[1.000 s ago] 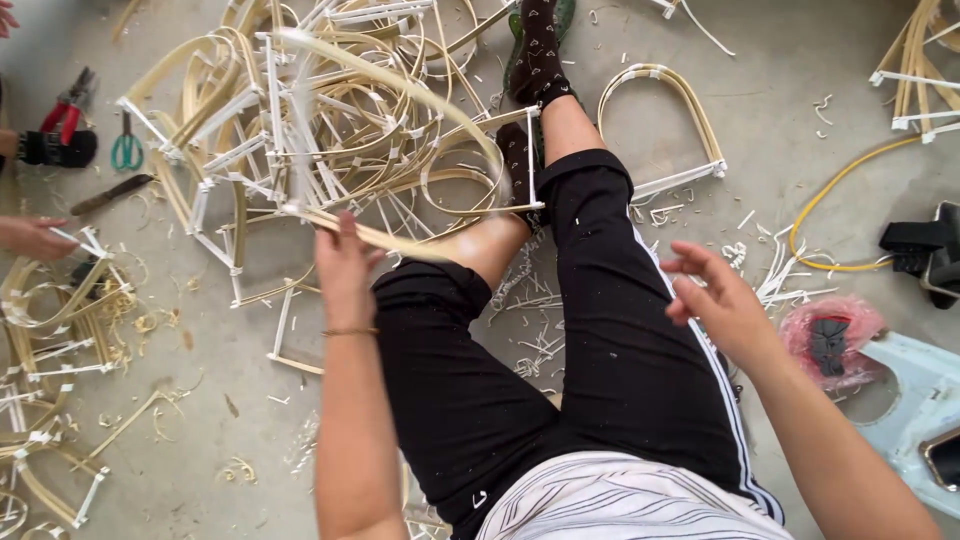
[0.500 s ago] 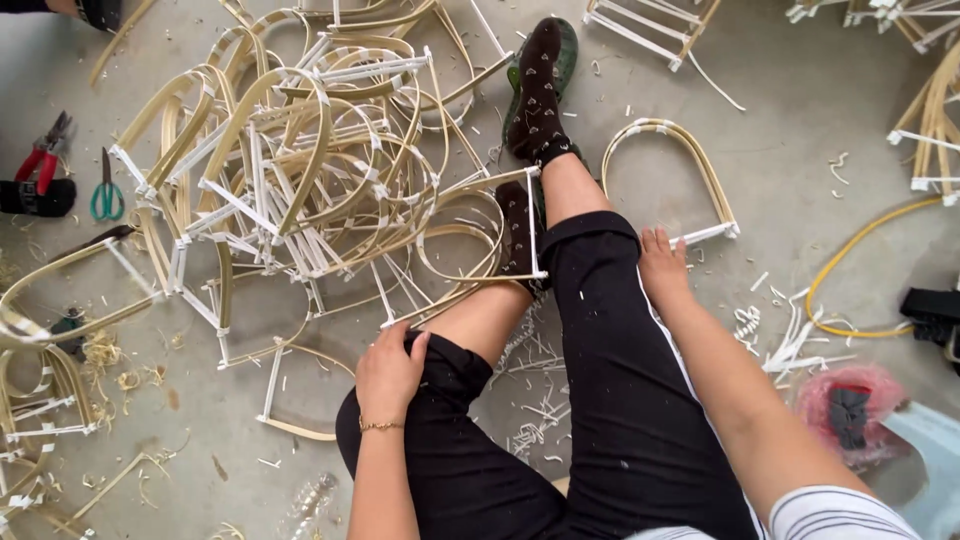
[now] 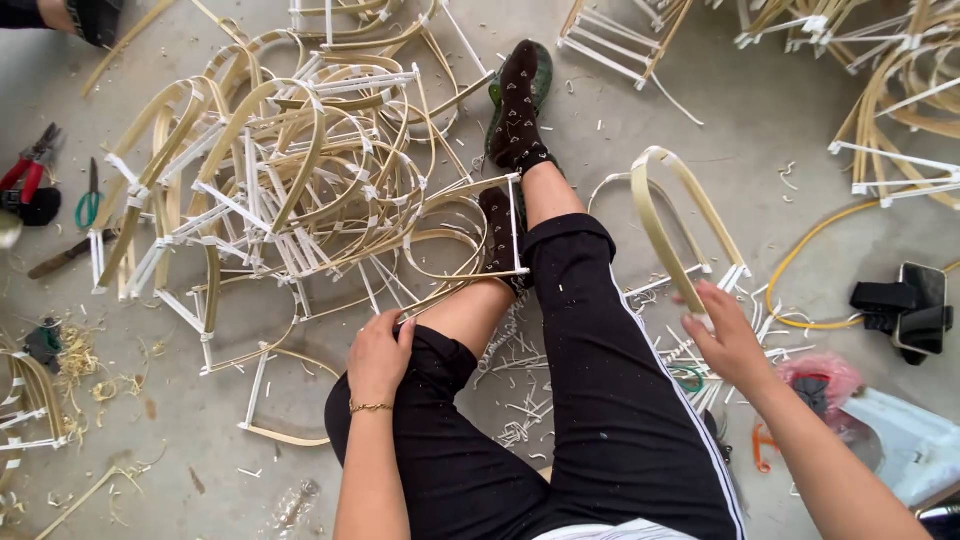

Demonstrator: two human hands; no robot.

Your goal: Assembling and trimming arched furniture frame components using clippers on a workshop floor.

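Beside the person's outstretched right leg [image 3: 610, 400], on its outer side, the right hand [image 3: 728, 340] has its fingers closed on the lower end of an arched bamboo frame [image 3: 668, 225], which stands tilted up off the concrete floor [image 3: 760, 110] with its bend uppermost. On the other side of that leg, the left hand [image 3: 378, 352] lies loosely curled and palm-down on the bent left knee, gripping nothing, its fingertips just beside a strip from the tangled heap of bamboo frames [image 3: 290, 170]. Well beyond the heap from the leg lie red-handled pliers [image 3: 28, 175] and green-handled scissors [image 3: 89, 200].
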